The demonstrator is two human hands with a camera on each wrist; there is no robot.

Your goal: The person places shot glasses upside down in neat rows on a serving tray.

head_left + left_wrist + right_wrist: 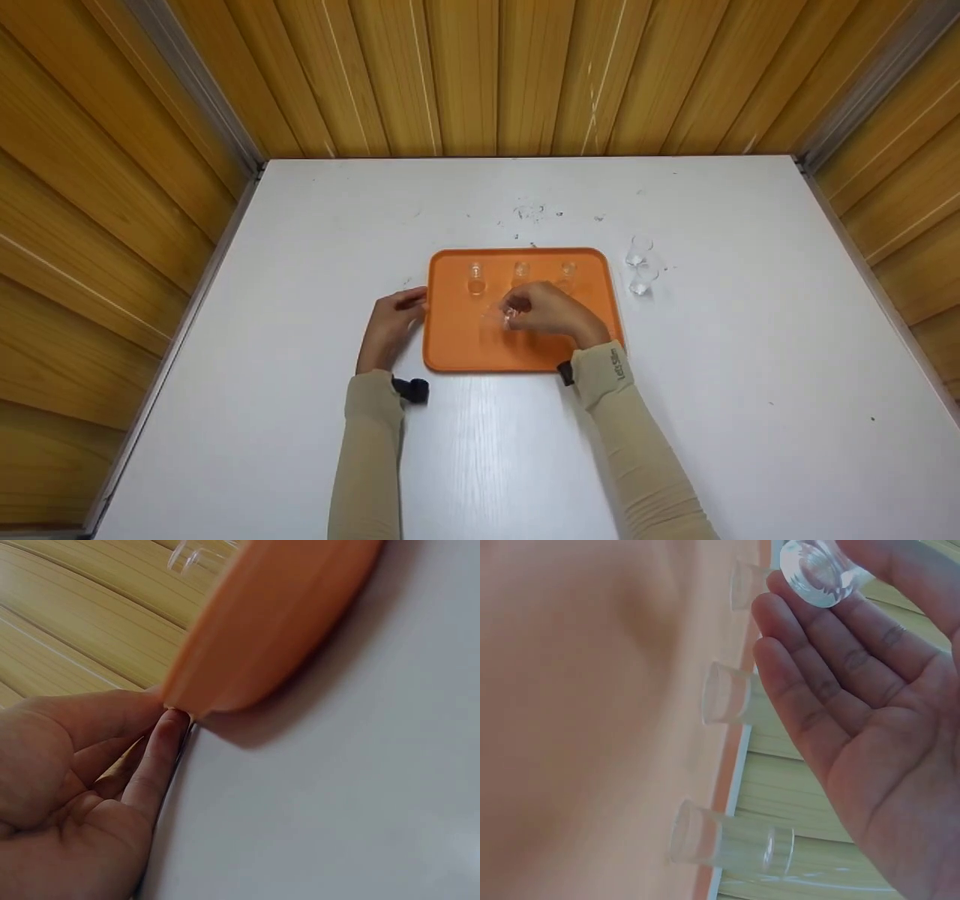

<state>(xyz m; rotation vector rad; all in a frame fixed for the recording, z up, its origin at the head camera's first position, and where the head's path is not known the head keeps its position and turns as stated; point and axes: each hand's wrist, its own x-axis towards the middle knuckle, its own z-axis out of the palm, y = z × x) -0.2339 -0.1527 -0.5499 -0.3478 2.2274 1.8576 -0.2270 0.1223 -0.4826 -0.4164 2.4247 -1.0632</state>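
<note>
My right hand [553, 311] is over the middle of the orange tray [454, 345]. Between its thumb and fingers it holds a small clear glass [814, 574], the thick base showing in the right wrist view. A row of three similar glasses stands along the tray's far side: a left one [476, 279], a middle one [521, 271] and a right one [568, 271], the latter two partly behind the hand. At the tray's left edge, my left hand [386, 326] pinches the rim [199, 667] between thumb and finger.
Two more clear glasses, a farther one [640, 250] and a nearer one [643, 280], stand close together on the white table [750, 337], right of the tray. Wood-patterned walls [465, 75] enclose the table at the back and both sides.
</note>
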